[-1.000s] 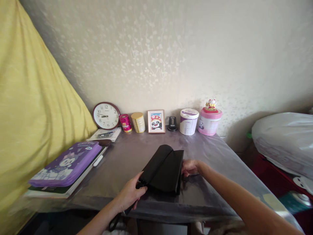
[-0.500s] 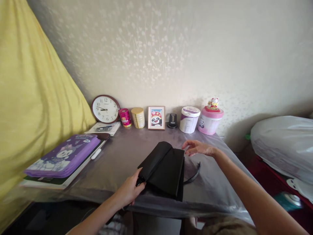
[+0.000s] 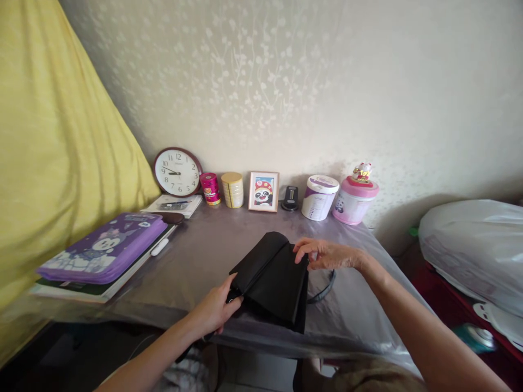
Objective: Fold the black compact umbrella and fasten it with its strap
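A black folded item [image 3: 274, 288], with flat smooth panels and a rolled upper flap, lies at the table's front edge; its exact kind does not show. My left hand [image 3: 220, 307] grips its lower left corner, thumb on top and the other fingers mostly underneath. At its upper right edge is my right hand [image 3: 322, 254], fingers bent and spread over the black surface, thumb lower down. Whether those fingertips touch it is hard to tell. A dark strap [image 3: 324, 291] curves out from beneath the item's right side onto the table.
Along the wall stand a clock [image 3: 178, 172], a pink can [image 3: 210, 189], a yellow-lidded jar [image 3: 232, 190], a picture frame [image 3: 263, 191], a white tub [image 3: 320, 197] and a pink-lidded tub [image 3: 354, 201]. On the left, a purple case [image 3: 104, 250] lies on books.
My right hand has moved left and slightly down, from beside the black item to over its upper right edge. The left hand keeps its grip. The view has shifted slightly.
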Demonstrator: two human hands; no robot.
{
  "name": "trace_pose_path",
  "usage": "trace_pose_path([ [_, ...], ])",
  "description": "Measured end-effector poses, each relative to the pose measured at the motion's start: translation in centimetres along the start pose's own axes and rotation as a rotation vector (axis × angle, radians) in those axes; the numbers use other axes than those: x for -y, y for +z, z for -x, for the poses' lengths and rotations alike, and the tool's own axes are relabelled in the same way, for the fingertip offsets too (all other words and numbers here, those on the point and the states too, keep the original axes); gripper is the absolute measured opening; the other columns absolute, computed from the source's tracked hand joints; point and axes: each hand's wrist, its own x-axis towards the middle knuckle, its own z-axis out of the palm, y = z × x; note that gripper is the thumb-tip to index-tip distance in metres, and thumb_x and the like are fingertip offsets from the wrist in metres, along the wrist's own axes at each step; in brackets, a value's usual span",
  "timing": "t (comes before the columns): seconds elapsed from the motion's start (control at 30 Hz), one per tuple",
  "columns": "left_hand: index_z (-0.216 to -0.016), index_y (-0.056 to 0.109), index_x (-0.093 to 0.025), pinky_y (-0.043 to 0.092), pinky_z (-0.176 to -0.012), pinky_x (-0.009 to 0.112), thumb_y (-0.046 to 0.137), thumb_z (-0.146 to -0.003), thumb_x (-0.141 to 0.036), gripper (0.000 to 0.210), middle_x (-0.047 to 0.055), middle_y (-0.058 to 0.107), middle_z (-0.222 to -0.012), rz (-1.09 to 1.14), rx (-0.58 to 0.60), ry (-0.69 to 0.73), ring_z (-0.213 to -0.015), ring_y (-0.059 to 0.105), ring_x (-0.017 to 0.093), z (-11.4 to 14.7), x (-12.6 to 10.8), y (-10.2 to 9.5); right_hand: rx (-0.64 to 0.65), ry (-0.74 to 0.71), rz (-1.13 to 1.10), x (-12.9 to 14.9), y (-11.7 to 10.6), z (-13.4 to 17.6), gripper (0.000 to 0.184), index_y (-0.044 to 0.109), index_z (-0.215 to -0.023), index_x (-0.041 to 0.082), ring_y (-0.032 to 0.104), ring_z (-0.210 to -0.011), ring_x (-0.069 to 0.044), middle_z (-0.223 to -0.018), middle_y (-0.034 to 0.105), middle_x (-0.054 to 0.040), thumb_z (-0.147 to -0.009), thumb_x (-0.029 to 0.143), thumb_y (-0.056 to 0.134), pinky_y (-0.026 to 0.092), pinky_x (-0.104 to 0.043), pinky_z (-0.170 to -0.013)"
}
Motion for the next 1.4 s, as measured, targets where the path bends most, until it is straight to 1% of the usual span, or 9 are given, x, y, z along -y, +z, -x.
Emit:
trace_pose_path([
  [0.17, -0.134, 0.019, -0.022, 0.033, -0.029, 0.015, 0.039, -0.085, -0.042, 0.057, -0.002, 0.055, -0.066, 0.034, 0.019, 0.02, -0.032, 0.05, 0.009, -0.2, 0.4, -0.1, 0.006, -0.009, 0.095, 0.2, 0.5, -0.2, 0.028, 0.064, -0.099, 0.023, 0.051, -0.071, -0.008, -0.114, 0.048, -0.0029, -0.073, 0.015, 0.061, 0.046, -0.022, -0.066],
  [0.43, -0.136, 0.016, -0.023, 0.034, -0.03, 0.016, 0.039, -0.085, -0.045, 0.06, 0.004, 0.06, -0.08, 0.01, 0.016, 0.023, -0.033, 0.051, 0.008, -0.1, 0.6, -0.1, -0.081, -0.017, 0.241, 0.8, 1.0, -0.9, 0.02, 0.064, -0.09, 0.02, 0.054, -0.081, -0.012, -0.1, 0.054, -0.0022, -0.072, 0.012, 0.06, 0.044, -0.024, -0.071],
  [0.6, -0.138, 0.013, -0.023, 0.036, -0.032, 0.019, 0.037, -0.085, -0.046, 0.062, 0.009, 0.062, -0.091, -0.053, 0.001, 0.001, -0.034, 0.051, 0.008, -0.1, 0.5, 0.0, -0.086, 0.01, 0.282, 0.8, 1.2, -0.9, 0.027, 0.06, -0.096, 0.022, 0.053, -0.07, -0.009, -0.096, 0.055, -0.0003, -0.071, 0.012, 0.061, 0.044, -0.021, -0.063],
  [0.77, -0.14, 0.007, -0.023, 0.035, -0.034, 0.018, 0.036, -0.086, -0.044, 0.065, 0.012, 0.06, -0.099, -0.137, -0.049, -0.023, -0.033, 0.048, 0.006, 0.1, 0.3, 0.3, -0.113, 0.051, 0.246, 0.6, 1.3, -1.0, 0.015, 0.059, -0.082, 0.018, 0.053, -0.052, -0.003, -0.091, 0.056, 0.0005, -0.071, 0.009, 0.055, 0.044, -0.018, -0.055],
  [0.93, -0.142, -0.008, -0.018, 0.04, -0.053, 0.022, 0.042, -0.085, -0.033, 0.077, 0.007, 0.065, -0.086, -0.328, -0.144, 0.01, -0.051, 0.058, 0.012, 0.5, -0.5, 0.6, -0.181, 0.095, 0.079, 0.6, 1.3, -1.2, 0.016, 0.054, -0.085, 0.018, 0.062, -0.055, -0.008, -0.082, 0.062, 0.0012, -0.075, 0.009, 0.047, 0.047, -0.019, -0.055],
  [1.0, -0.142, -0.008, -0.018, 0.039, -0.058, 0.022, 0.042, -0.086, -0.031, 0.076, 0.005, 0.065, -0.078, -0.423, -0.168, 0.023, -0.061, 0.06, 0.015, 0.6, -0.8, 0.7, -0.206, 0.085, 0.031, 0.7, 1.2, -1.4, 0.012, 0.053, -0.086, 0.018, 0.064, -0.058, -0.01, -0.08, 0.064, 0.0008, -0.078, 0.012, 0.046, 0.048, -0.02, -0.056],
  [1.13, -0.143, -0.001, -0.023, 0.037, -0.057, 0.022, 0.039, -0.088, -0.033, 0.069, 0.002, 0.063, -0.07, -0.57, -0.148, 0.037, -0.062, 0.061, 0.016, 0.6, -0.9, 0.8, -0.311, -0.018, 0.026, 0.6, 1.5, -2.2, 0.006, 0.051, -0.086, 0.019, 0.066, -0.066, -0.012, -0.077, 0.064, 0.0003, -0.083, 0.02, 0.046, 0.049, -0.022, -0.062],
  [1.23, -0.143, 0.002, -0.023, 0.04, -0.06, 0.024, 0.038, -0.089, -0.033, 0.066, 0.004, 0.065, -0.074, -0.628, -0.132, 0.045, -0.069, 0.064, 0.018, 0.5, -0.8, 1.0, -0.397, -0.083, 0.021, 0.4, 2.0, -3.4, 0.006, 0.05, -0.086, 0.019, 0.065, -0.066, -0.012, -0.073, 0.063, 0.0011, -0.085, 0.024, 0.047, 0.049, -0.023, -0.063],
  [1.4, -0.142, 0.008, -0.01, 0.043, -0.067, 0.03, 0.036, -0.089, -0.032, 0.064, 0.013, 0.068, -0.088, -0.704, -0.131, 0.022, -0.082, 0.065, 0.025, 0.5, -0.8, 1.4, -0.524, -0.111, 0.096, 0.0, 3.0, -6.4, 0.004, 0.05, -0.083, 0.02, 0.063, -0.064, -0.01, -0.076, 0.059, 0.0015, -0.085, 0.021, 0.047, 0.047, -0.022, -0.065],
])
